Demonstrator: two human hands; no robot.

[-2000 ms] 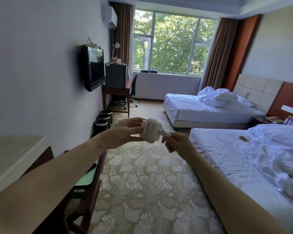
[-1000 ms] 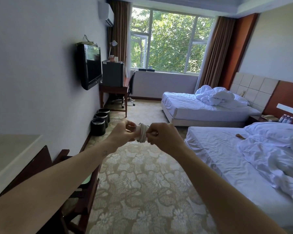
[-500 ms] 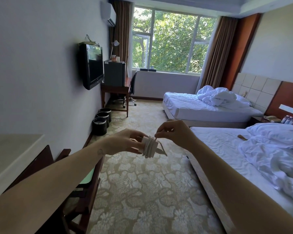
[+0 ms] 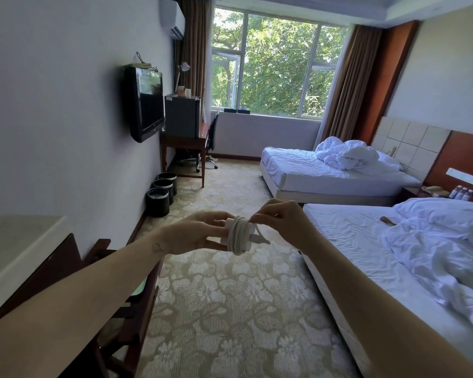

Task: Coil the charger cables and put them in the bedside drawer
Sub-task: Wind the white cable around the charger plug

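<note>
1. At the centre of the frame, above the patterned carpet [image 4: 230, 309], a person's left hand [image 4: 197, 233] gripped a white charger cable [image 4: 239, 238]. The cable was wound in tight loops round its adapter block [image 4: 225, 227], and the thumb and fingers curled about the bundle.
2. The right hand [image 4: 281, 222] pinched the cable at the top of the coil between its fingertips. A short loose end [image 4: 261, 238] jutted from the bundle toward the lower right, not tucked in.
3. The bundle hung in mid-air near the corner of the near bed [image 4: 366, 255]. It was well apart from the bedside table [image 4: 413, 191] at the right edge of the frame, between the two beds. No drawer could be made out from this angle.
4. The likeliest failure appeared to be unravelling. With the loose end unsecured, easing either grip could let the outer turns spring off the block.
5. A harder pull to cinch the last turn could kink the cable where it met its plug, given how tightly it was wound.
6. Carrying the bundle across the room in one hand could also loosen it or drop it on the carpet before it reached the drawer.
</note>
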